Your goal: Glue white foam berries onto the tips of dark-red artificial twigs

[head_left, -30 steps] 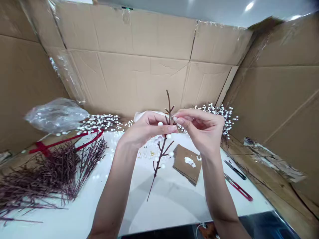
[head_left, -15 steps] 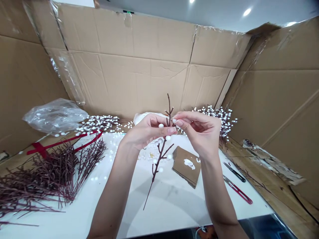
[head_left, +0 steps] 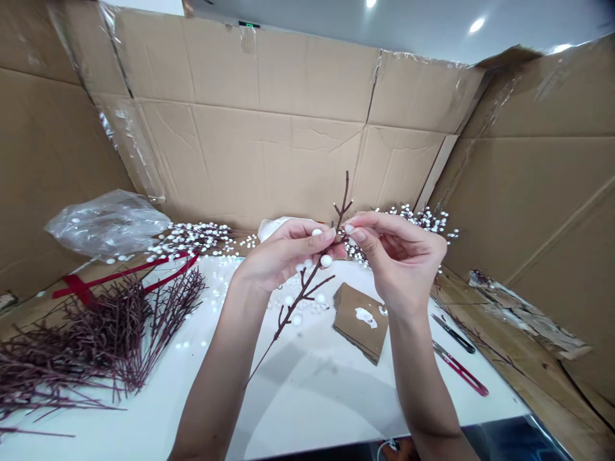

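Observation:
My left hand (head_left: 293,251) pinches a brown artificial twig (head_left: 300,296) between thumb and fingers, partway up its stem. The twig slants, tip up and to the right, thin end down to the left. Several white balls sit on its short side branches, among them one white ball (head_left: 326,261) just below my left thumb. My right hand (head_left: 401,256) is closed, with a small white ball (head_left: 348,228) between thumb and forefinger. That ball is right beside the twig; whether it touches a branch tip I cannot tell.
A cardboard piece (head_left: 358,333) with white paste lies on the white table (head_left: 307,397). Bare brown twigs (head_left: 106,339) are heaped at left by a red ribbon (head_left: 79,289). Black-handled scissors (head_left: 454,333) and a red-handled knife (head_left: 461,368) lie right. White-berried sprays (head_left: 192,238) and a plastic bag (head_left: 108,224) stand behind.
The twig has tilted further, its tip moving right and its lower end swinging left. My right hand has shifted slightly right, still pinching the white ball.

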A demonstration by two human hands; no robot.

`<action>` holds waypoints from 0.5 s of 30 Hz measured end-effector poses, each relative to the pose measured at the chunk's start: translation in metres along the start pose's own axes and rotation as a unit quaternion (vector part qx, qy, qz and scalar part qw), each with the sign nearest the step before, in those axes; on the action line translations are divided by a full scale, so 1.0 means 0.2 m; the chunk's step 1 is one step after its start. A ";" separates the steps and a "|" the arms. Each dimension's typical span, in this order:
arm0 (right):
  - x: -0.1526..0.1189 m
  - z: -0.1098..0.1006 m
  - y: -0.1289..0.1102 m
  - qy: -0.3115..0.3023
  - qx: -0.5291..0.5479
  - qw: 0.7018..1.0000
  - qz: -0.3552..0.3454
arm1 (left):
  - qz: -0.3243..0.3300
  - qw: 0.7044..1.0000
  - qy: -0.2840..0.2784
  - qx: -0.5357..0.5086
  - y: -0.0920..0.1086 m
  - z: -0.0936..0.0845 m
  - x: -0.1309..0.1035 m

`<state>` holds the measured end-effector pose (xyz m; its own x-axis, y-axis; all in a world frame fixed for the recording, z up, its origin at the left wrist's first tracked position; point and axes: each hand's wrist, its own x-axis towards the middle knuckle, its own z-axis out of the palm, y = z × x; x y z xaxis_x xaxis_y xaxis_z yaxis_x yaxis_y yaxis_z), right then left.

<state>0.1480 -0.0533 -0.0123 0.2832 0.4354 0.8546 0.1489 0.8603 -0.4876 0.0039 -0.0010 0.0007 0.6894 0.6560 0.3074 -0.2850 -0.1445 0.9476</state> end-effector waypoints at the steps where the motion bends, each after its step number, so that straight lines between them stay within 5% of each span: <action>1: 0.00 0.00 0.00 0.003 0.000 1.000 -0.003 | 0.000 1.000 0.006 -0.008 0.00 0.01 0.00; 7: 0.00 0.01 0.00 0.017 -0.004 1.000 -0.018 | 0.021 1.000 0.010 -0.020 -0.01 0.07 0.02; 15: 0.00 0.01 -0.01 0.032 -0.044 0.998 -0.037 | 0.081 0.991 0.083 0.069 0.00 0.15 -0.01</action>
<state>0.1455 -0.0535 -0.0102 0.3285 0.3514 0.8767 0.2535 0.8614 -0.4402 0.0230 -0.0249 0.0022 0.5191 0.7272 0.4491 -0.2822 -0.3501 0.8932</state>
